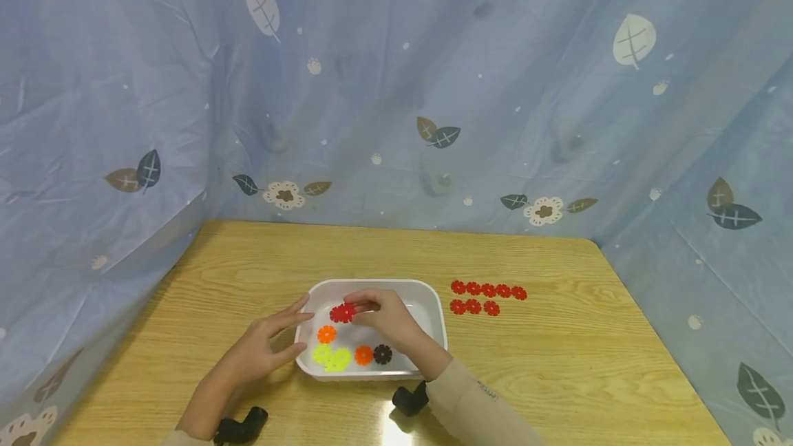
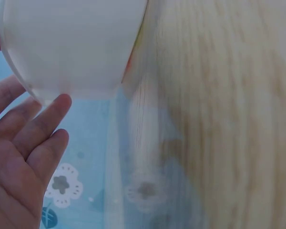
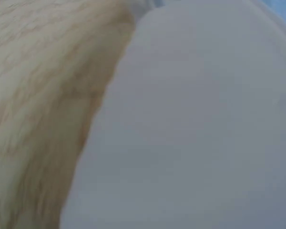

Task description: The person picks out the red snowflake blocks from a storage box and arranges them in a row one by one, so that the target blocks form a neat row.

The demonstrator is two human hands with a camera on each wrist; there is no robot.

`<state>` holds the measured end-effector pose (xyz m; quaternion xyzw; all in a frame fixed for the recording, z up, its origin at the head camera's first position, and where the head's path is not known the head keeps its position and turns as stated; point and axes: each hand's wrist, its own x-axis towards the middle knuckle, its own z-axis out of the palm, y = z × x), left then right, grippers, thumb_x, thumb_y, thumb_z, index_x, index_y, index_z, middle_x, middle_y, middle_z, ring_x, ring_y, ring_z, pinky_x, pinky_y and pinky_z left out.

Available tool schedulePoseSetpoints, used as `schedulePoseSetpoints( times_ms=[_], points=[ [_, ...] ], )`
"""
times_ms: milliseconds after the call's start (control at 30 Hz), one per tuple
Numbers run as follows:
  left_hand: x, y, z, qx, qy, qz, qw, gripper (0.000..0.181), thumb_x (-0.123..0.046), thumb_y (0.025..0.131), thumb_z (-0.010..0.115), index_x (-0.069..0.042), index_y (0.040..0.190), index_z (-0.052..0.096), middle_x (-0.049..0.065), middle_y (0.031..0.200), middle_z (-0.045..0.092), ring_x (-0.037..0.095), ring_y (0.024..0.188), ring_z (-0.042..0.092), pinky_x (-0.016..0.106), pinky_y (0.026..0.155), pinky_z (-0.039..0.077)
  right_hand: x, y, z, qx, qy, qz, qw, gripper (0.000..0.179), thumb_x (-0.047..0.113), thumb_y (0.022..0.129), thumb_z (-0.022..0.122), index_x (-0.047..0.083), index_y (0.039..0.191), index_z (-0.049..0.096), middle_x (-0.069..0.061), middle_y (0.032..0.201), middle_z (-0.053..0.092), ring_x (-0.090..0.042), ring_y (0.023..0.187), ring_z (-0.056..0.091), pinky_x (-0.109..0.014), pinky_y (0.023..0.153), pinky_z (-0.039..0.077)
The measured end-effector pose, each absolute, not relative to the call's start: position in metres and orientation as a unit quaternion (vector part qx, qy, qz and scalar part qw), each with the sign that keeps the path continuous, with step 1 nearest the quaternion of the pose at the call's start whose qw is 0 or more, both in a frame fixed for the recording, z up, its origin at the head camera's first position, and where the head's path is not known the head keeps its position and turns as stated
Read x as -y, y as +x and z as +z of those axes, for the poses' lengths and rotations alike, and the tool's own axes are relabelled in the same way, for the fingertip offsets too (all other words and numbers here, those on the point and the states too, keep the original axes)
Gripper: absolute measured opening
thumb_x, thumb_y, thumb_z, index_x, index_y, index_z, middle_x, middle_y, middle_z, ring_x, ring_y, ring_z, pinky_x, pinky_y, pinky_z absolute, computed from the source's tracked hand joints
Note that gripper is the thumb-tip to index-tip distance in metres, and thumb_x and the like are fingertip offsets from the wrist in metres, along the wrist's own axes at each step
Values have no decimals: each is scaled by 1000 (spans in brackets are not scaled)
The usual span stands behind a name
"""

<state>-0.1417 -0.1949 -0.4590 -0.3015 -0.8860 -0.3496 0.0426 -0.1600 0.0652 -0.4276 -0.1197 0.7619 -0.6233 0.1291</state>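
A white plastic tray (image 1: pixel 434 308) stands on the table with notched, flower-shaped plastic discs in it. My right hand (image 1: pixel 390 322) reaches over its inside, thumb and fingertips pinching at a red disc (image 1: pixel 345 313). Another red disc (image 1: pixel 335 314) overlaps that one. My left hand (image 1: pixel 263 348) has its fingers spread at the tray's left end; in the left wrist view its fingertips lie against the outer wall (image 2: pixel 76 52). Lower in the tray are yellow discs (image 1: pixel 337 358), two orange discs (image 1: pixel 363 355) and a dark brown disc (image 1: pixel 383 354). The right wrist view shows only tray wall (image 3: pixel 190 124) and table.
Right of the tray, red discs lie on the wooden table (image 1: pixel 557 356) in two rows, a longer back row (image 1: pixel 489 290) and a front row (image 1: pixel 473 306) of three. A blue patterned curtain (image 1: pixel 372 88) encloses the back and sides.
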Motion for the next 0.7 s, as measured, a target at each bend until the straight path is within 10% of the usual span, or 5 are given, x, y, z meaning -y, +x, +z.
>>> schedulePoseSetpoints(
  times_ms=[700],
  points=[
    [194,-139,-459,888,-289,-356,30,44,-23,85,71,-14,127,61,6,150,38,32,131,44,54,100,42,-179,-149,-420,-708,39,-705,10,37,-6,82,64,-4,119,62,-2,105,64,-13,94,57,-17,77,54]
  ],
)
